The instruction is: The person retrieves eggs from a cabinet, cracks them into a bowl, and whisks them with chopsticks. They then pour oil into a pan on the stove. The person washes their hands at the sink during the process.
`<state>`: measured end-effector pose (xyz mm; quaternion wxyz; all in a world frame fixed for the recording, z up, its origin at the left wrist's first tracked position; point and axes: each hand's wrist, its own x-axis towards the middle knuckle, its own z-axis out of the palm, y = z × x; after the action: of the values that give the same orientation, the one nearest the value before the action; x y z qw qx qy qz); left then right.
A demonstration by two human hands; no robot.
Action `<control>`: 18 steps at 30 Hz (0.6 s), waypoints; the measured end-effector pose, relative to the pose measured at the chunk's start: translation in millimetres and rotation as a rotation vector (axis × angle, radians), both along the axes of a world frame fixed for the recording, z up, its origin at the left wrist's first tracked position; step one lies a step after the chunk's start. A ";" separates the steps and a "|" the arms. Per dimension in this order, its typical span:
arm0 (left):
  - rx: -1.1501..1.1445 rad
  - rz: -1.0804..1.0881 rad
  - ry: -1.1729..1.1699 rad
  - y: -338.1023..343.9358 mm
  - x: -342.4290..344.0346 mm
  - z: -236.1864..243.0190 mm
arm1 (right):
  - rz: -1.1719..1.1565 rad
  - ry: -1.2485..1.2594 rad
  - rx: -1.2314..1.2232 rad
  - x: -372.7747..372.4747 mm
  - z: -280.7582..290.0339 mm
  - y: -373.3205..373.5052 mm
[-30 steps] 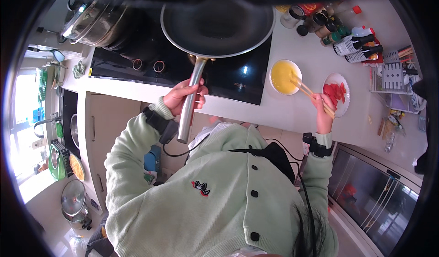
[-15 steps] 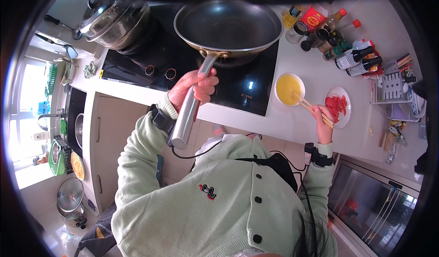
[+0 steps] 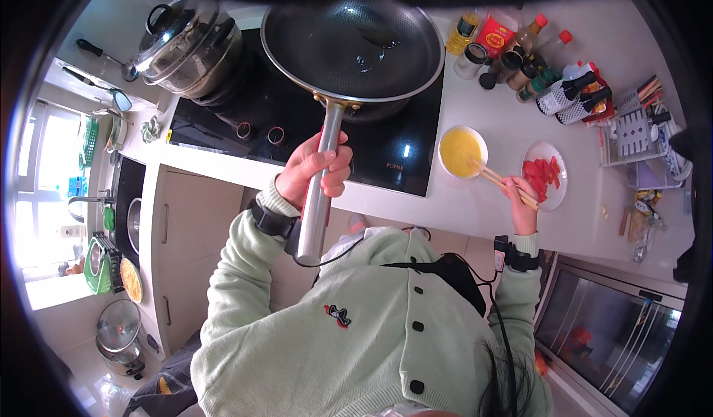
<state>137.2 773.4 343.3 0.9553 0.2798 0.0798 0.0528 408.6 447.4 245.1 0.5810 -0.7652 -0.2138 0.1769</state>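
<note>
My left hand (image 3: 318, 167) is closed round the long metal handle of a dark frying pan (image 3: 338, 57). The pan is over the right part of the black cooktop (image 3: 223, 131), and a shiny patch of liquid shows on its inner surface. In my right hand (image 3: 521, 198) is a pair of wooden chopsticks (image 3: 490, 173). Their tips reach into a white bowl (image 3: 443, 151) of yellow liquid that looks like beaten egg (image 3: 460, 150). Beside that hand, a white plate (image 3: 558, 157) carries cut red pieces (image 3: 539, 177), perhaps tomato.
A lidded steel pot (image 3: 189, 57) stands on the cooktop's left side. Several bottles and jars (image 3: 520, 57) crowd the back right counter, with a utensil rack (image 3: 639, 138) farther right. To the left are a sink (image 3: 134, 224) and a wall-hung ladle (image 3: 111, 57).
The pan has shifted slightly left and tilted, its handle end swinging a little right and nearer me. The shiny liquid inside shows more plainly. My right hand keeps the chopsticks at the bowl.
</note>
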 end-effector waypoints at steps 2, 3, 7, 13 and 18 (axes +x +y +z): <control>0.039 0.026 -0.025 -5.3 -2.7 -2.8 | 0.012 0.008 -0.018 2.0 1.3 -1.1; 0.038 0.017 -0.059 -7.3 -3.2 -4.9 | 0.029 0.005 -0.030 2.8 1.8 -1.2; -0.106 0.020 -0.246 -13.7 -2.1 -14.9 | 0.052 0.009 -0.058 6.1 3.7 -0.1; -0.564 -0.070 -0.576 -16.7 2.9 -19.6 | 0.061 -0.007 -0.073 10.8 4.6 5.9; -0.713 -0.159 -0.673 -14.2 5.6 -13.7 | 0.048 0.000 -0.083 8.0 4.7 6.5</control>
<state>142.8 759.2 329.6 0.9654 -0.0917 -0.2414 0.0365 416.7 453.9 249.8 0.5443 -0.7833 -0.2245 0.1994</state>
